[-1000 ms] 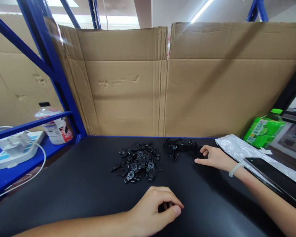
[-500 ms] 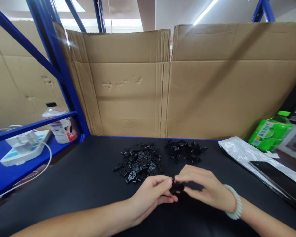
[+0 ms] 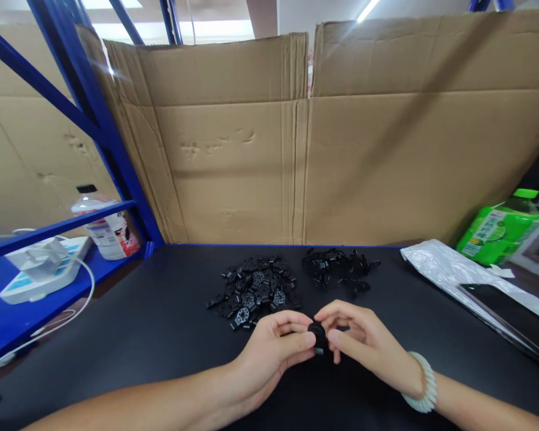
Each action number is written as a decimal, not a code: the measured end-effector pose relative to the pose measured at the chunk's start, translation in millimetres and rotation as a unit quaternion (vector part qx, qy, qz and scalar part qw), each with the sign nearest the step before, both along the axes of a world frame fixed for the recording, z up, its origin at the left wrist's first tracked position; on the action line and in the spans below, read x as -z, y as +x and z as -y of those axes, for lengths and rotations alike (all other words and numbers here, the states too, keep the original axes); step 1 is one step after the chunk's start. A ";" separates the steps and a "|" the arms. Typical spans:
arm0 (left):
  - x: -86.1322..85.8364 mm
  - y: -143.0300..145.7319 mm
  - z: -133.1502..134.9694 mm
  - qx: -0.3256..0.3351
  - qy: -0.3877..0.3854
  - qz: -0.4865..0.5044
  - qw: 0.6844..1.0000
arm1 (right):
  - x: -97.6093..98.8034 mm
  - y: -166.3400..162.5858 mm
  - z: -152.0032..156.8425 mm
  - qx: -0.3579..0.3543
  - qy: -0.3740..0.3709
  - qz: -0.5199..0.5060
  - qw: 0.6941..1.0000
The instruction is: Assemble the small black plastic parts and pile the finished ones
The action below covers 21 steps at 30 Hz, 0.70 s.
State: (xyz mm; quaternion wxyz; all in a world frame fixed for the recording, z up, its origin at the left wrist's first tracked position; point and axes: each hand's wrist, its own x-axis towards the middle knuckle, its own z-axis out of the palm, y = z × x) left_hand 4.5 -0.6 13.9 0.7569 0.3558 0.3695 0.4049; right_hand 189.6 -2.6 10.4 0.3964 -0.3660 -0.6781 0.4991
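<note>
My left hand (image 3: 281, 347) pinches a small black plastic part (image 3: 317, 336) with a rounded top, between thumb and fingers, just above the black table. My right hand (image 3: 357, 335), with a pale coiled band at the wrist, has its thumb and fingertips closed in at the right side of the same part. Fingers cover some of the part, so its full shape is hidden. Behind my left hand lies a pile of black plastic pieces with round perforated discs (image 3: 258, 290). A second heap of shiny black pieces (image 3: 336, 266) lies behind my right hand.
A phone (image 3: 505, 311) rests on a silvery plastic bag (image 3: 435, 254) at the right, near a green bottle (image 3: 498, 230). On the left blue shelf are a power strip (image 3: 20, 293) and another bottle (image 3: 110, 236). Cardboard (image 3: 233, 173) walls the back.
The black part has turned in my fingers, now showing its rounded face. My right fingers have shifted round its right side, and the camera view has tilted slightly.
</note>
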 end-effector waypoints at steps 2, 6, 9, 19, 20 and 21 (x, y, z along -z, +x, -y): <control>0.8 0.4 1.2 -0.009 0.005 -0.008 1.000 | 2.1 -2.8 -1.0 0.013 -0.031 0.012 0.999; 2.7 -0.1 1.5 -0.003 0.013 -0.037 0.999 | 4.5 -4.1 -0.8 0.027 -0.043 0.021 0.998; 2.3 -1.2 0.8 0.001 0.016 -0.058 0.998 | 5.4 -3.4 0.7 0.029 -0.045 0.027 0.998; -0.9 0.1 2.1 -0.019 0.067 -0.110 0.992 | 4.5 -8.0 4.1 0.032 -0.067 0.018 0.997; -1.0 0.2 2.4 -0.019 0.070 -0.110 0.991 | 4.6 -8.2 4.1 0.035 -0.064 0.018 0.997; -1.2 0.3 2.6 -0.019 0.073 -0.111 0.991 | 4.8 -8.3 4.1 0.038 -0.060 0.020 0.997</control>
